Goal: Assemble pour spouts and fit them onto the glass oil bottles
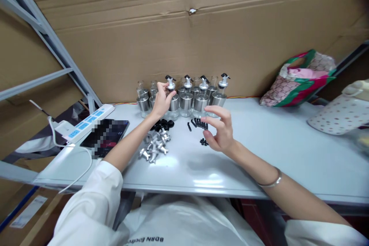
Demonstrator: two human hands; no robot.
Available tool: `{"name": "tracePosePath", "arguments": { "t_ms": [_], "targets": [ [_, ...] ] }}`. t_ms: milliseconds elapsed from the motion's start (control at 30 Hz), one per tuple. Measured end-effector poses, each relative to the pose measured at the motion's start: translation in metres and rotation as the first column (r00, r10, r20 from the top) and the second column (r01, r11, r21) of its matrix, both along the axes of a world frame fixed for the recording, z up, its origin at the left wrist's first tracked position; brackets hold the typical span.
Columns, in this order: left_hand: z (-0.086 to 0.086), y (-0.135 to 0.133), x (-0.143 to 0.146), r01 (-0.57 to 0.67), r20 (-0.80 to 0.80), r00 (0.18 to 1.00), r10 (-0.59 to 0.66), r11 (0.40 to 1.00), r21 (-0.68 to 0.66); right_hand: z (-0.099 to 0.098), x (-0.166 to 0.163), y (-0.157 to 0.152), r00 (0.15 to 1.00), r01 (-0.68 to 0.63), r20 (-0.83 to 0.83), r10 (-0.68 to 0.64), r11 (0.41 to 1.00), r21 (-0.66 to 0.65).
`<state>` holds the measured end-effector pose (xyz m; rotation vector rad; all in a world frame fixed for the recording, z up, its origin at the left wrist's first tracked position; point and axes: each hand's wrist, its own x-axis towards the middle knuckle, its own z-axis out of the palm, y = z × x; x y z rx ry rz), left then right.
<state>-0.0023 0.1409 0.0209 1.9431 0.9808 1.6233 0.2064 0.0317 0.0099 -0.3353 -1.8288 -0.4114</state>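
My left hand (162, 103) has its thumb and fingers around the neck of a glass-and-steel oil bottle (174, 104), just below its silver pour spout (170, 83) with a black flip lever. My right hand (221, 130) hovers over the table with fingers curved and apart, and nothing shows between them. Close to it lie several black levers (197, 123) in a row and a small cluster of black pieces (203, 142). Left of these are a heap of loose silver spouts (155, 145) and several black stoppers (165, 124).
More bottles stand along the back, some with spouts (204, 82), some bare-necked (142, 93). A power strip (89, 121) and a tablet-like device (105, 136) with a white cable lie left. At right are a patterned bag (300, 80) and a dotted white container (340, 109). Cardboard (161, 38) rises behind.
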Motion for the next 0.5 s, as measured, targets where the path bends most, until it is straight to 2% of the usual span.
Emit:
{"name": "tracePosePath", "arguments": {
  "t_ms": [200,500],
  "targets": [
    [-0.014,0.015,-0.003,-0.036,-0.062,0.998,0.033,0.999,-0.033,-0.003,0.001,0.002,0.999,-0.004,0.033,0.006,0.997,-0.074],
    [-0.011,0.014,-0.007,0.017,-0.086,0.996,-0.023,0.998,-0.062,-0.003,-0.001,0.0,0.998,-0.003,0.061,0.011,0.992,-0.129]
  ]
}}
